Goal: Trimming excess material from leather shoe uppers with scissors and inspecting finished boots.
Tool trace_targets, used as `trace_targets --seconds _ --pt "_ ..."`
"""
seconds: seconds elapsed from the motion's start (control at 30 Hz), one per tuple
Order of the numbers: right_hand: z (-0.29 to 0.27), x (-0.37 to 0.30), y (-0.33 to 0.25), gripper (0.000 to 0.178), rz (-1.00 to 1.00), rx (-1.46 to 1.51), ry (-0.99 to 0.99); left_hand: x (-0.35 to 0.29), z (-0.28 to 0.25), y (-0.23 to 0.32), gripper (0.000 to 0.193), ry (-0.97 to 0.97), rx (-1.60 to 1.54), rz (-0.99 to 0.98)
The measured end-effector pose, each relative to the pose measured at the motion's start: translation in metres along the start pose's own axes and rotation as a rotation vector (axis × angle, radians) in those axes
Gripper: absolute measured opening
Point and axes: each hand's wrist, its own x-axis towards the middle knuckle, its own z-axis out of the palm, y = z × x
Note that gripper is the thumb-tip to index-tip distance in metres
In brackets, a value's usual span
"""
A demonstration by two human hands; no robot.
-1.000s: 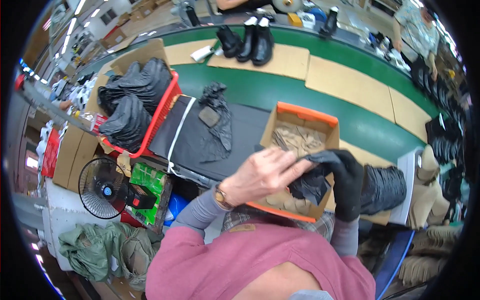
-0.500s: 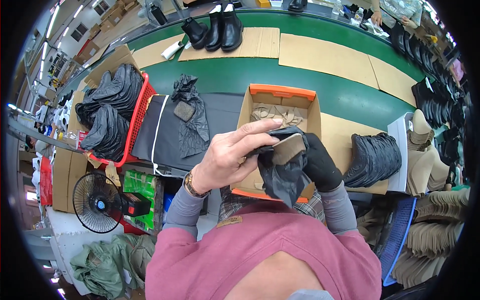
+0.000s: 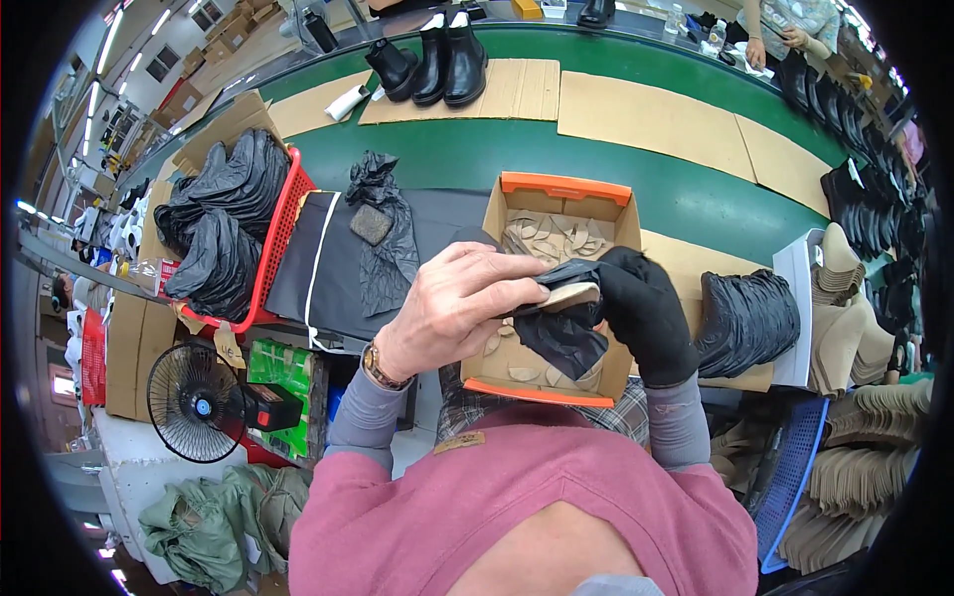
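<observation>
Above an open cardboard box with orange edges (image 3: 566, 186), both hands grip a beige insole (image 3: 572, 296) partly wrapped in thin, crinkled black material (image 3: 564, 345). My bare left hand (image 3: 457, 306), a watch at its wrist, pinches the insole's left side with fingers stretched along its top. On the other side, my right hand (image 3: 646, 318) in a black glove is closed around the wrapped part; its fingertips are mostly hidden. Curved beige scraps (image 3: 556, 236) lie inside the box beneath. A stack of black-wrapped pieces (image 3: 748, 323) sits right of my right hand.
Left are a red basket (image 3: 288, 219) of black wrapped pieces, a black fan (image 3: 202, 402) and a grey block (image 3: 370, 224) on black sheeting. Beige insoles (image 3: 840, 338) are stacked right, near a blue basket (image 3: 792, 487). Black boots (image 3: 463, 65) stand at the back; another person's hand (image 3: 755, 53) shows far right.
The insole has tilted flatter, showing its edge, and the black material hangs less low. My gloved right hand has risen slightly and turned. More scraps show in the box.
</observation>
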Motion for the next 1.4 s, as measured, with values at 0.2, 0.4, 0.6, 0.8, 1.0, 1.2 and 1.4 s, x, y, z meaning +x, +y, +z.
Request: trace_targets --seconds 0.2,0.4,0.6,0.8,1.0,1.2,1.4 --pt "0.018 0.005 0.013 0.024 -0.450 -0.263 -0.080 0.000 0.004 0.001 0.053 0.033 -0.153 -0.078" --pt "0.027 -0.008 -0.016 0.019 -0.059 0.672 0.231 -0.001 0.001 0.008 0.061 0.093 0.049 -0.127" --pt "0.019 -0.015 -0.017 0.008 0.068 0.321 0.026 -0.003 0.004 0.010 0.056 0.155 0.077 -0.175" --pt "0.020 -0.012 -0.013 0.012 0.058 0.335 -0.024 -0.008 0.012 0.006 0.050 0.192 -0.187 -0.275" --pt "0.031 -0.009 -0.028 0.029 -0.219 0.221 0.140 -0.011 0.012 0.006 0.049 0.187 -0.035 -0.258" --pt "0.030 -0.009 -0.016 0.045 -0.514 -0.120 0.074 -0.007 0.019 0.008 0.040 0.276 -0.144 -0.284" --pt "0.025 -0.015 -0.030 0.032 0.009 0.419 0.051 -0.009 0.016 0.007 0.040 0.264 -0.106 -0.102"
